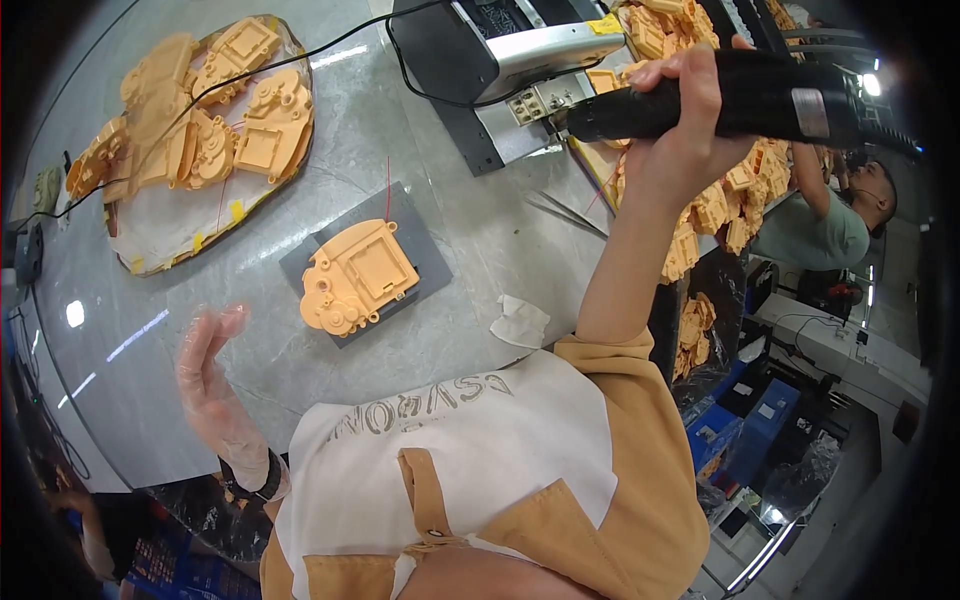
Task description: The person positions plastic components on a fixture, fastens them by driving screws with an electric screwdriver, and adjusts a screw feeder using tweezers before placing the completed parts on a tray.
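Note:
Raised at the upper right, my right hand [685, 125] is wrapped round a black electric screwdriver [725, 100]. Its tip meets the small metal block [540, 102] on the front of a screw feeder [545, 50]; whether a screw sits on it is too small to tell. My left hand [212, 375], in a clear plastic glove, is open with loosely bent fingers and holds nothing. To its right, an orange plastic housing [362, 275] lies on a dark grey square pad [432, 268]. A thin red wire [389, 185] stands up from behind the housing.
A yellow-taped tray [150, 245] of orange housings lies at the far left. Tweezers [565, 212] and a crumpled white tissue [520, 322] rest on the grey table. Orange parts [745, 190] pile up at right, near another person [820, 235]. A black cable [340, 40] crosses the top.

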Demonstrator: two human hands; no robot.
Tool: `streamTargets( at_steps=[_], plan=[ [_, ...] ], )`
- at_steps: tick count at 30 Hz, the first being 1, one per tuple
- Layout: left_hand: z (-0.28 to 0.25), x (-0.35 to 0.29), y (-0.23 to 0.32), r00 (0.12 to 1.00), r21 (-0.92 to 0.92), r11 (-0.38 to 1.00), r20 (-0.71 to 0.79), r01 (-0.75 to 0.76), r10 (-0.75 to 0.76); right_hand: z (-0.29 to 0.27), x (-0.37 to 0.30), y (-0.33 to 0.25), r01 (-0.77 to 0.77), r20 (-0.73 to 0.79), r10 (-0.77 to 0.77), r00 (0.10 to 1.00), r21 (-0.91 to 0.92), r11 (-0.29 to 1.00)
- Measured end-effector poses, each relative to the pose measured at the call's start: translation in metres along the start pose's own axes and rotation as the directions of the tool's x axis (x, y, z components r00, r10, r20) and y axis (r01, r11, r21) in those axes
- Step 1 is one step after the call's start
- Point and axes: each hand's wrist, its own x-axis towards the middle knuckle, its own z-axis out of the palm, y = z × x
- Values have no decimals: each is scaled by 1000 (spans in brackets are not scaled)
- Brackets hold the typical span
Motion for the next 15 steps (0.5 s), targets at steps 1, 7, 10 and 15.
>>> streamTargets(
  at_steps=[1, 7, 10, 15],
  plan=[
    [0, 1, 0, 1000, -2, 1000, -1, -1, 1, 1, 2, 1, 2, 2, -2, 1000, -1, 1000],
    [1, 2, 5, 1000, -3, 1000, 15, -13, 13, -4, 19, 2, -89, 215, 85, 973, 10, 996],
    [1, 0, 1, 998, -15, 999, 23, -50, 51, -3, 15, -5, -144, 190, 127, 974, 76, 987],
    [0, -3, 1, 999, -5, 1000, 47, -23, 24, -8, 11, -9, -181, 220, 170, 961, 31, 983]
  ],
)
